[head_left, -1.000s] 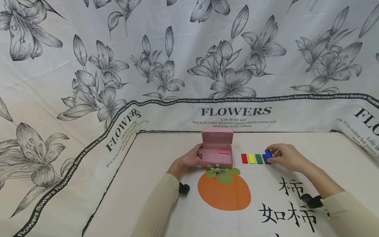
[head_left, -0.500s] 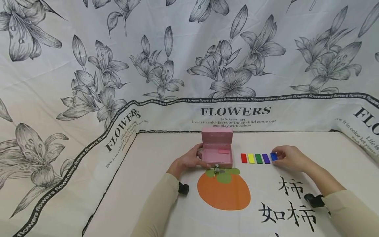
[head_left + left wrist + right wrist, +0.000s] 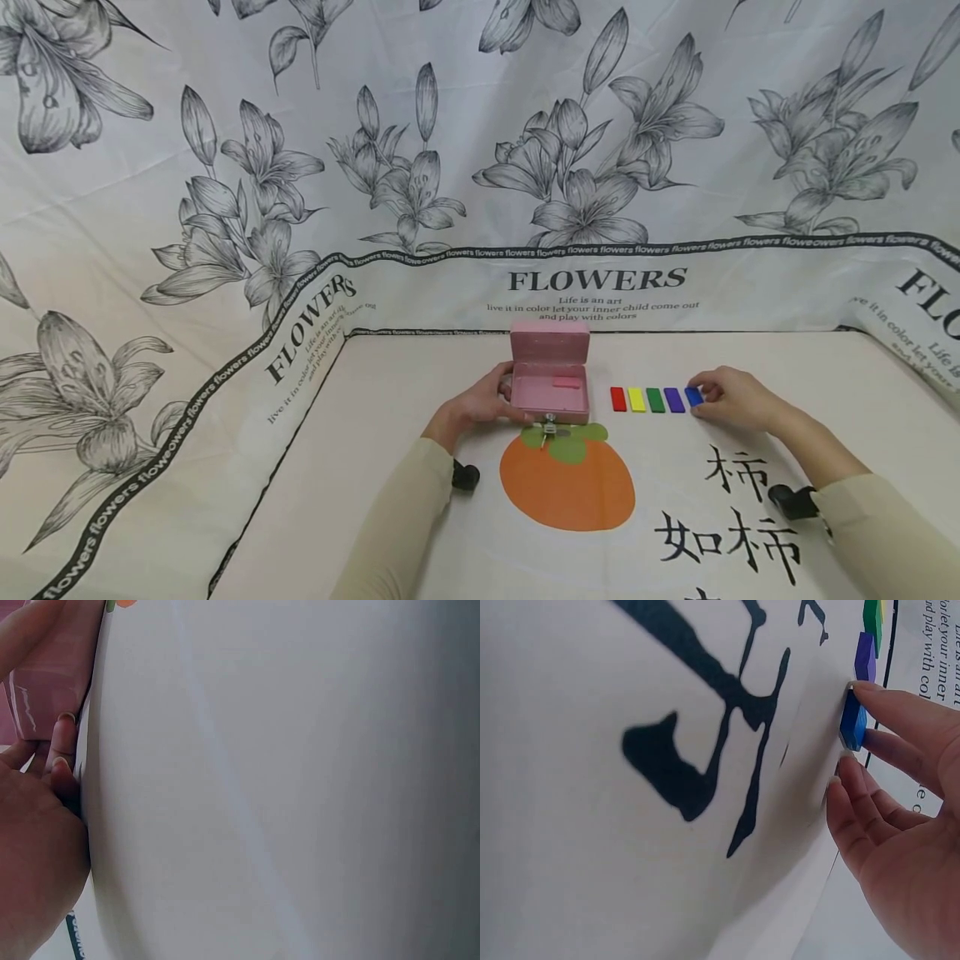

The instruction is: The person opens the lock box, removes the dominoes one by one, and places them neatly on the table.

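In the head view, my left hand (image 3: 480, 402) grips the left side of an open pink metal box (image 3: 551, 343), thumb along its front and fingers around the side. One pink block (image 3: 566, 382) lies inside the box, and a small lock (image 3: 550, 423) with a key hangs at its front. My right hand (image 3: 735, 403) pinches a blue block (image 3: 852, 720) between thumb and index finger, down at the table surface. This blue block is the right end of a row: red block (image 3: 618, 399), yellow block (image 3: 637, 400), green block (image 3: 656, 400), purple block (image 3: 674, 400).
A white cloth (image 3: 375, 400) covers the table, printed with an orange persimmon (image 3: 567, 492) and black characters (image 3: 727, 542). Behind the box a flower-printed curtain (image 3: 420, 200) rises along the table's back and left edges.
A second ago the blue block was held tilted over the purple block; my right hand has since moved it right and down to the row's end. My left hand stays on the box.
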Motion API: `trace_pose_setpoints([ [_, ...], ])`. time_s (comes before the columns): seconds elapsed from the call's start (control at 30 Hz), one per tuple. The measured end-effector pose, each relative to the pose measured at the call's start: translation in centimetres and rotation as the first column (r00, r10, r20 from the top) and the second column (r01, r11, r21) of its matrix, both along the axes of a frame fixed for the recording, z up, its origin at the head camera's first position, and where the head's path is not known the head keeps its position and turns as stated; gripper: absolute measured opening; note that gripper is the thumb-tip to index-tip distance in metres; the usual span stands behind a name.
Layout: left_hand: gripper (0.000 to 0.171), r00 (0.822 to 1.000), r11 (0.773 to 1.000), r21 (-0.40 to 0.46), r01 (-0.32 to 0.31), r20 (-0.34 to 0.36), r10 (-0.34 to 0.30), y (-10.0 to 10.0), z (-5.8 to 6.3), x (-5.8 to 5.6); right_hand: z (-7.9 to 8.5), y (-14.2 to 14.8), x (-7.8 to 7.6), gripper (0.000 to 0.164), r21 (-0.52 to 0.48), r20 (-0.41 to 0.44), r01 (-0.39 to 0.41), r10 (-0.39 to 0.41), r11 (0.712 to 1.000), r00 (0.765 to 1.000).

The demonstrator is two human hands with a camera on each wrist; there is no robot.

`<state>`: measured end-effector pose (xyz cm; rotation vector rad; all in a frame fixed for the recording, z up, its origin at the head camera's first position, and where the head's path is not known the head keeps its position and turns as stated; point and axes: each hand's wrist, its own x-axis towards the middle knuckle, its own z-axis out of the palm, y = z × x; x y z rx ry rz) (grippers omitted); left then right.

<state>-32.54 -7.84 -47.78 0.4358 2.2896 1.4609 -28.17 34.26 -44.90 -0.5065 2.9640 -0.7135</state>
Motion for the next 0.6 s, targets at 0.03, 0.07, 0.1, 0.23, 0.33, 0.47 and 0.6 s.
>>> trace_pose_setpoints([
  [0.03,0.101,1.000,1.000,0.000,0.000,0.000,0.000,0.00,0.07,0.04,0.02,0.01,0.00,0.042,-0.005,0.004,0.006,-0.006,1.000,1.000],
  [0.07,0.102,1.000,1.000,-0.003,0.000,-0.001,0.000,0.00,0.08,0.04,0.01,0.04,-0.01,0.042,-0.009,0.008,0.008,-0.008,1.000,1.000],
  [0.1,0.102,1.000,1.000,-0.005,0.000,-0.003,0.000,0.00,0.11,0.06,0.00,0.06,-0.01,0.042,-0.011,0.011,0.011,-0.011,1.000,1.000],
  [0.23,0.101,1.000,1.000,0.001,-0.003,0.001,0.003,0.02,0.23,0.13,0.03,0.15,-0.09,0.046,-0.021,0.029,0.016,-0.016,1.000,0.999],
  [0.33,0.101,1.000,1.000,0.011,-0.003,0.006,0.003,0.03,0.31,0.17,0.05,0.22,-0.10,0.052,-0.024,0.039,0.019,-0.018,1.000,0.999],
  [0.47,0.100,1.000,1.000,0.009,0.002,0.003,-0.002,0.03,0.29,0.12,0.12,0.24,0.16,0.059,-0.022,0.037,0.033,-0.032,0.999,0.999],
  [0.6,0.101,1.000,1.000,-0.001,0.003,0.000,-0.003,0.02,0.19,0.02,0.34,0.22,0.59,0.063,-0.012,0.032,0.037,-0.036,0.999,0.999],
])
